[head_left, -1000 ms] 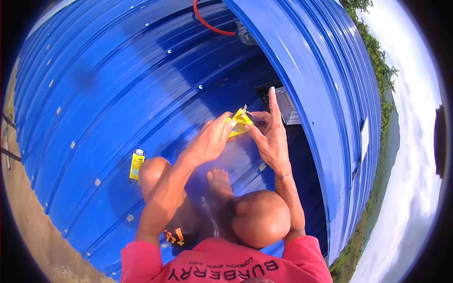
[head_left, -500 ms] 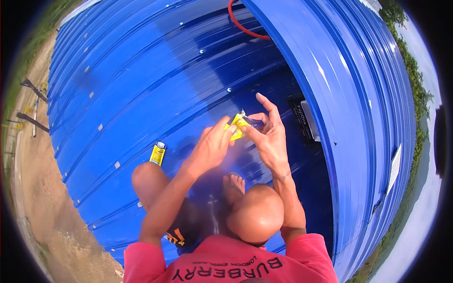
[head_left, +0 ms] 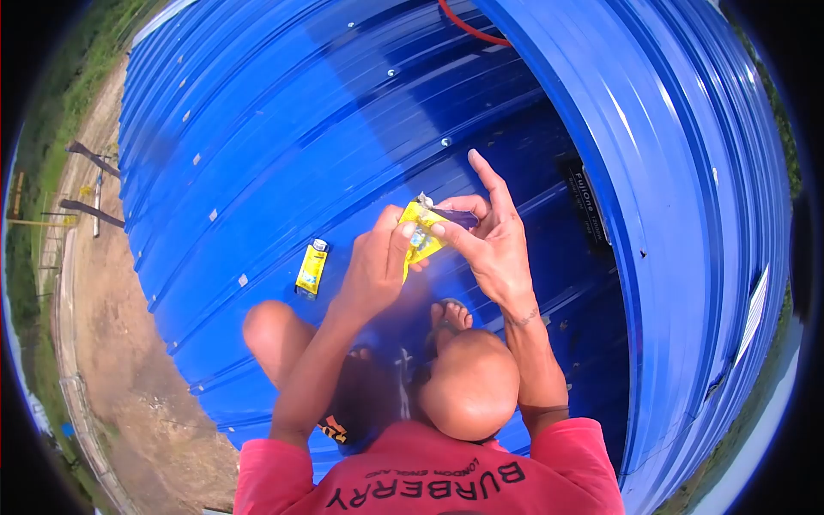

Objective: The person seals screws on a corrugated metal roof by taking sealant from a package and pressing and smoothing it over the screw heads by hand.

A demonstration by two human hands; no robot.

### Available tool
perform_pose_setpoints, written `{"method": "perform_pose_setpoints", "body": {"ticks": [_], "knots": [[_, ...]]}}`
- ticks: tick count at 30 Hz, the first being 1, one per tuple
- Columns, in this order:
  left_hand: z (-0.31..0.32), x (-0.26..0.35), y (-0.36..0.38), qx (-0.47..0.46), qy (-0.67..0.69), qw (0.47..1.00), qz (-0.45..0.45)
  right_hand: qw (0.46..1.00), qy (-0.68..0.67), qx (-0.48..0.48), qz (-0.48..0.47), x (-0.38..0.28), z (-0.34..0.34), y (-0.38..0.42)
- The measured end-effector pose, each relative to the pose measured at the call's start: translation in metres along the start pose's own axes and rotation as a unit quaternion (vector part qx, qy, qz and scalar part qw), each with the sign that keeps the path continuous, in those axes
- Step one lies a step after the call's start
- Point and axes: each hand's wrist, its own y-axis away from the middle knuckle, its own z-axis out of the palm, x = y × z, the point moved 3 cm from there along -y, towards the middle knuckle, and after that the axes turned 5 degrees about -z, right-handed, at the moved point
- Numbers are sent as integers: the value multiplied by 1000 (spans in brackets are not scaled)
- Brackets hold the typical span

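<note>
While both hands, left (head_left: 373,266) and right (head_left: 489,245), pinch the yellow sachet (head_left: 418,233), it looks barely torn; emptying remains.

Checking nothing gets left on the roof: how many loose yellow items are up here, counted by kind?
Yellow packet, held between left hand and right hand: 1
Yellow lighter, lying on the blue roof: 1
Total: 2

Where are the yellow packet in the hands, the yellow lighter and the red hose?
yellow packet (head_left: 421,233), head view, its crumpled middle between the fingers.
yellow lighter (head_left: 311,269), head view, mid-body.
red hose (head_left: 470,27), head view, its visible curve.
</note>
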Motion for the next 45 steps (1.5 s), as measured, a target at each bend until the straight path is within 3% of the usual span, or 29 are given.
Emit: {"method": "perform_pose_setpoints", "body": {"ticks": [12, 22, 34, 37, 41, 45], "knots": [[-2, -3, 11, -17, 12, 999, 40, 998, 39, 34, -20, -7, 10, 10], [-20, 2, 21, -3, -87, 996, 35, 977, -114, -116, 136, -1, 4, 21], [-29, 7, 26, -29, -98, 995, 5, 958, -190, -110, 182, 17, 4, 24], [-28, 4, 24, -23, -121, 992, 3, 961, -180, -88, 190, 19, 4, 25], [-26, 3, 23, 1, -161, 987, -16, 993, -18, -70, 97, 22, 4, 24], [-26, -4, 23, 31, -190, 981, -18, 989, 129, -71, 27, 21, 5, 24]]}}
